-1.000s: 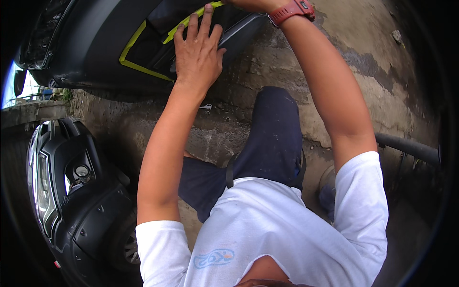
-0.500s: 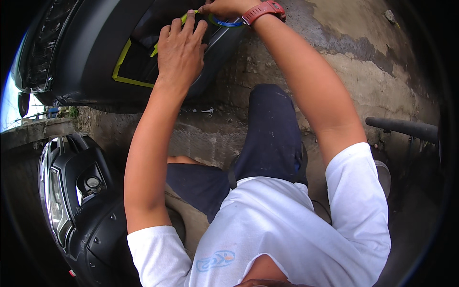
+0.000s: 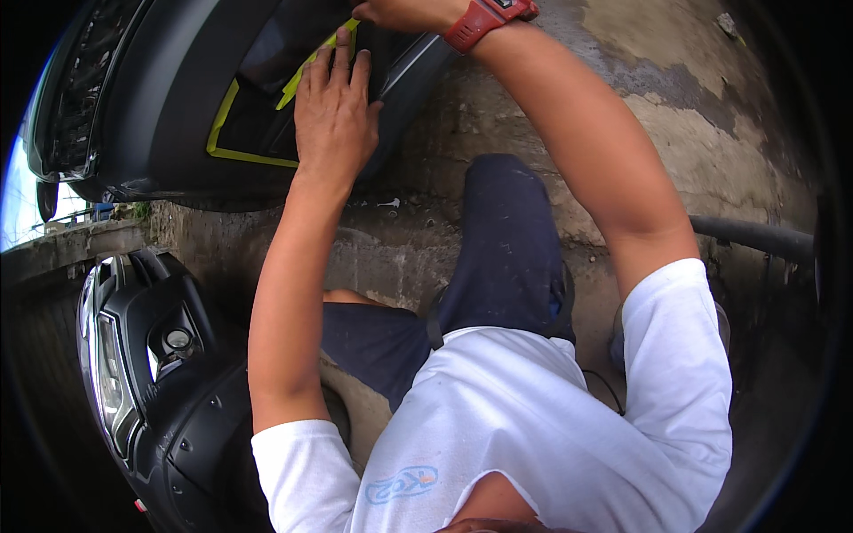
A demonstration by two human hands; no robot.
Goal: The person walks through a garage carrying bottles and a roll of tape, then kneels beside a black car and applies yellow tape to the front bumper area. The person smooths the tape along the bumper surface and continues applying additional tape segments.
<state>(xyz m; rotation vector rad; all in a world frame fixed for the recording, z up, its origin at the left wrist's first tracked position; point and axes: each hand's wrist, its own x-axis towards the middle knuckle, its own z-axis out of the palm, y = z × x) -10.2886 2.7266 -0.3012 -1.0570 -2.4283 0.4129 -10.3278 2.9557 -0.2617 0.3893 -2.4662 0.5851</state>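
Observation:
My left hand (image 3: 336,124) lies flat, fingers stretched out, on a glossy dark area of a black car body panel (image 3: 178,115). Its fingertips press beside a slanting strip of yellow tape (image 3: 302,82). At the top edge my right hand (image 3: 404,12) is closed, its fingertips at the upper end of that strip. The tape roll is out of sight, and part of this hand is cut off by the frame. A second line of yellow tape (image 3: 253,159) forms a corner on the panel, left of my left hand and running under its wrist.
Another black bumper (image 3: 191,417) with a round lamp (image 3: 178,339) stands at lower left, close to my left arm. A dark bar (image 3: 755,235) juts in from the right. Rough, stained concrete (image 3: 640,98) lies beyond my right arm. My bent knee (image 3: 506,204) is below the panel.
My right hand has shifted up and left, and the blue-cored tape roll under it has gone from view. My left hand has slid slightly down, its fingers now lying straighter along the tape.

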